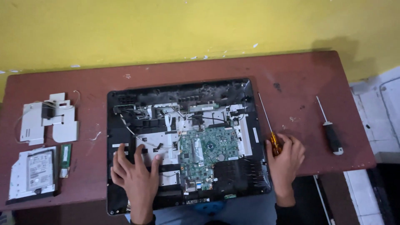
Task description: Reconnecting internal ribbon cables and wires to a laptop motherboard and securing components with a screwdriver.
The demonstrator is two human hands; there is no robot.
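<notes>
Far left of table: a grey metal bracket (50, 121) lies above a hard drive (39, 171) on its tray, with a small green memory stick (65, 156) just beside the drive.
Left hand: the left hand (133, 173) lies flat, fingers spread, pressed on the lower left part of the opened computer chassis (187, 141).
Chassis: black, back cover off, lying on the reddish-brown table (291, 75) between the two hands; its green circuit board (208, 152) sits right of the left hand's fingers.
Right hand: the right hand (285, 156) is curled around the yellow handle of a long screwdriver (268, 127), just beside the chassis's right edge, shaft pointing away from the person.
Far right: a black-handled screwdriver (331, 133) lies on the table, well apart from the right hand.
</notes>
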